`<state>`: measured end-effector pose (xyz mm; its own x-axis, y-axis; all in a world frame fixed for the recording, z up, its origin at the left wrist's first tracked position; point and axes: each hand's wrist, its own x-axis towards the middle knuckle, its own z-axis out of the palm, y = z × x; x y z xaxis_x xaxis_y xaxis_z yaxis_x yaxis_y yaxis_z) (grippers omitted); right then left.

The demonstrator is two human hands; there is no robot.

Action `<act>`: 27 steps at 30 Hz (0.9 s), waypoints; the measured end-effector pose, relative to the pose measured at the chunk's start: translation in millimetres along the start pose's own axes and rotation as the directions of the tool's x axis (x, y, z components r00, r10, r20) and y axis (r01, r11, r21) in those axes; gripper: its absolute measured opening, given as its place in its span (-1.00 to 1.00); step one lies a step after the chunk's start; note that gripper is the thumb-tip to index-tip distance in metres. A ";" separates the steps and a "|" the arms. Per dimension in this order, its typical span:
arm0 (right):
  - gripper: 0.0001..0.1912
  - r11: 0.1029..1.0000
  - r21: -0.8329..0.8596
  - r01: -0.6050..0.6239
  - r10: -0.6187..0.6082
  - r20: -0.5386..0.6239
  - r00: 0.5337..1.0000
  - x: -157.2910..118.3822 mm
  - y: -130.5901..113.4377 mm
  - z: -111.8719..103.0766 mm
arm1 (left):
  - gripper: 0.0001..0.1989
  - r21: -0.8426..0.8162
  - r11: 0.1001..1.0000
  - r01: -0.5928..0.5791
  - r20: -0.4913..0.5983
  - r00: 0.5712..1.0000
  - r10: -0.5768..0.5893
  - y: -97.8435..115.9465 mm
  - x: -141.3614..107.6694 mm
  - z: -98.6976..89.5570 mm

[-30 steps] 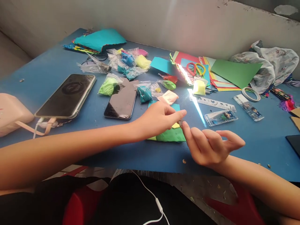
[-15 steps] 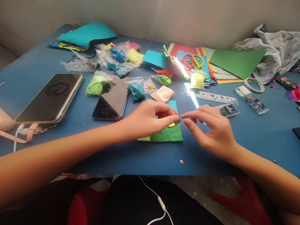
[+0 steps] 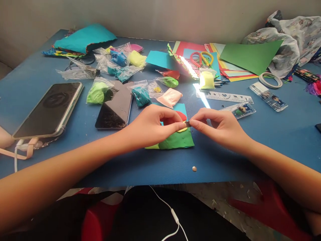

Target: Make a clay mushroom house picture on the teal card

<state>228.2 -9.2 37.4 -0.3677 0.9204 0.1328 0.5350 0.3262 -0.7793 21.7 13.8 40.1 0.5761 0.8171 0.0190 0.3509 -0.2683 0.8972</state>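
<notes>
Forearms enter from both lower corners and converge at center; my left hand (image 3: 160, 125) is turned inward, thumb and forefinger closed on one end of a small dark piece (image 3: 188, 124); my right hand (image 3: 222, 129) mirrors it, thumb and forefinger pinching the opposite end. The piece is located between the two sets of fingertips, in front of the clay-covered card (image 3: 178, 140), whose upper left portion my left hand obscures; red and yellow shapes show beside my fingers.

Surrounding items, left to right: cased phone (image 3: 47, 110) with a cable at its lower end; lime clay bag (image 3: 97, 92), overlapping a second phone (image 3: 115, 108); teal clay bag (image 3: 141, 96); peach packet (image 3: 170, 97), just beyond the card; scissors (image 3: 201, 59) with red and yellow handles, lying on colored sheets; perforated ruler (image 3: 225, 97); tape roll (image 3: 270, 80), near a crumpled patterned cloth (image 3: 281, 47).

Work surface: blue table (image 3: 150, 169), one round metallic spot (image 3: 194, 169) near its front edge; pale wall (image 3: 150, 18) behind; white earphone cable (image 3: 174, 216) across dark clothing below.
</notes>
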 end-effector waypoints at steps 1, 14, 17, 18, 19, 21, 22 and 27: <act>-0.87 1.000 0.000 -0.003 0.003 0.006 1.000 0.7 0.3 0.4 | -0.76 0.016 1.000 -0.009 -0.008 1.000 0.009 -1.0 -0.1 0.1; -0.86 0.997 -0.072 0.016 -0.016 0.002 1.000 2.0 7.6 6.9 | -0.69 0.515 0.715 -0.473 0.152 0.871 0.466 -13.4 -7.3 -17.6; -0.87 0.991 -0.117 0.061 -0.061 0.002 0.998 2.2 10.6 9.6 | -0.65 0.633 0.478 -0.609 0.324 0.769 0.551 -20.4 -10.6 -28.6; -0.87 0.989 -0.129 0.072 -0.072 0.007 0.997 2.3 11.1 9.9 | -0.66 0.642 0.445 -0.625 0.352 0.755 0.553 -22.4 -11.1 -29.9; -0.87 0.987 -0.137 0.081 -0.080 0.014 0.997 2.3 11.3 9.9 | -0.67 0.637 0.428 -0.641 0.377 0.744 0.552 -24.2 -11.4 -29.9; -0.88 0.985 -0.147 0.094 -0.091 0.028 0.995 2.1 11.4 9.7 | -0.69 0.618 0.405 -0.673 0.413 0.717 0.561 -26.7 -11.2 -27.5; -0.88 0.984 -0.149 0.101 -0.097 0.034 0.995 2.0 11.4 9.5 | -0.69 0.613 0.394 -0.685 0.426 0.706 0.566 -27.6 -10.8 -25.8; -0.87 0.978 -0.160 0.135 -0.129 0.044 0.991 1.8 11.8 10.0 | -0.70 0.618 0.365 -0.696 0.437 0.691 0.577 -29.8 -9.2 -21.5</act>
<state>226.2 -5.9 22.3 -0.4672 0.8600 0.2051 0.5955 0.4776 -0.6460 -9.9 25.3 22.7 0.9225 0.1868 0.3379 0.1836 -0.9821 0.0417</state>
